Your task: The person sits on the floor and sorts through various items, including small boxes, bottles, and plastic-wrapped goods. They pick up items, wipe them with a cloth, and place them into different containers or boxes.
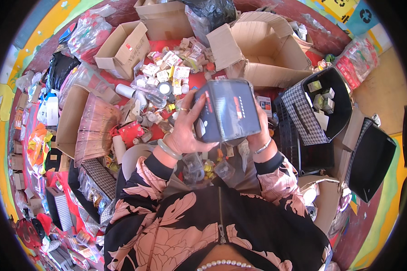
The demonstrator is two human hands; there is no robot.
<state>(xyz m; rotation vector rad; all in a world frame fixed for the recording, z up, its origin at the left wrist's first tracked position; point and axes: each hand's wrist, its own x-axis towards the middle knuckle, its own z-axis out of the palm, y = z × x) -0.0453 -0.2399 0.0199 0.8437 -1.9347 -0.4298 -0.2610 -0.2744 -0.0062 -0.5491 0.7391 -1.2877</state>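
Between both hands I hold up a dark box (pixel 229 109) with a shiny, clear plastic face and red and white print. My left hand (pixel 186 126) grips its left side, thumb underneath and fingers along the edge; a pale bangle circles that wrist. On the box's right side is my right hand (pixel 259 128), its fingers partly hidden behind the box. Below the box, clear plastic containers (pixel 194 167) and small yellow items (pixel 209 167) lie near my lap. Just beyond it spreads a heap of small cartons and bottles (pixel 174 72) on red cloth.
Open cardboard boxes stand ahead, a large one (pixel 267 49) at far right and another (pixel 124 49) at far left. To the right are a houndstooth-patterned bin (pixel 298 115) holding small cartons and a black bin (pixel 371 158). A pink-lined carton (pixel 97 126) sits at left.
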